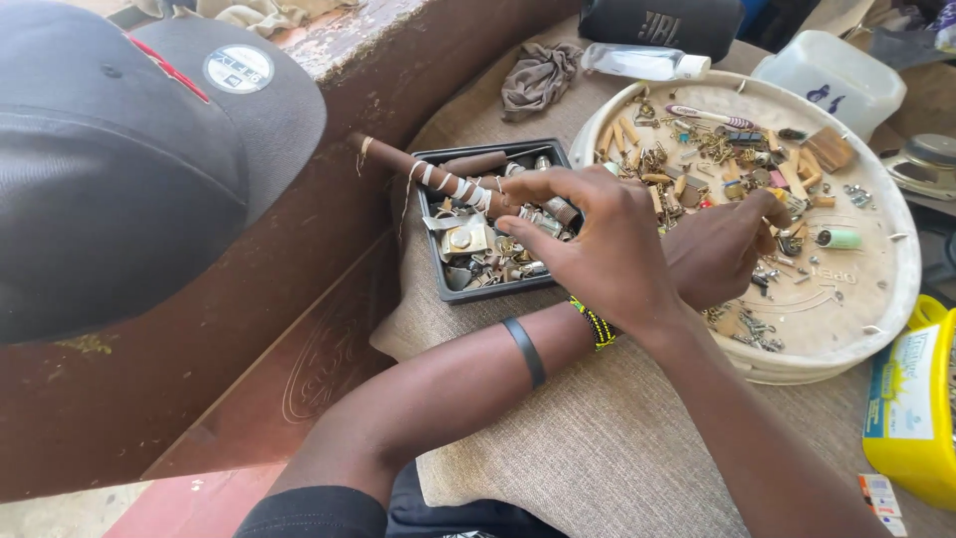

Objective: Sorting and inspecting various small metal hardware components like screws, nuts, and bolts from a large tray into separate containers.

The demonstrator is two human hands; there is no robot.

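Head camera looks down on a beige cushion [597, 448] that carries two trays, and the arms cross above it. The right hand [597, 239] reaches over the left forearm to the black square tray [436, 274], which sits near the left edge of the cushion and is full of small metal parts. Its thumb and forefinger stand apart, half spread. The forefinger tip meets the end of a brown rod wrapped with white bands [418, 167]. I see nothing pinched between them. The rod lies slanted over the far left corner of this tray, one end out beyond the rim, I think because it is too long to lie inside.

The left hand [717, 249], with a black band and a beaded bracelet at the wrist, is partly hidden behind the right one. It rests over the round cream tray [896, 269] at the right edge of the cushion, fingers curled down into the scattered brass pieces. I cannot tell whether it pinches one. A small green cylinder [838, 238] lies just beside its fingertips.

At the far edge are a grey rag [538, 75], a clear bottle [642, 62] on its side and a white tub [836, 75]. A yellow container [911, 408] stands at the near right corner, and a dark cap [119, 149] fills the left of the view.
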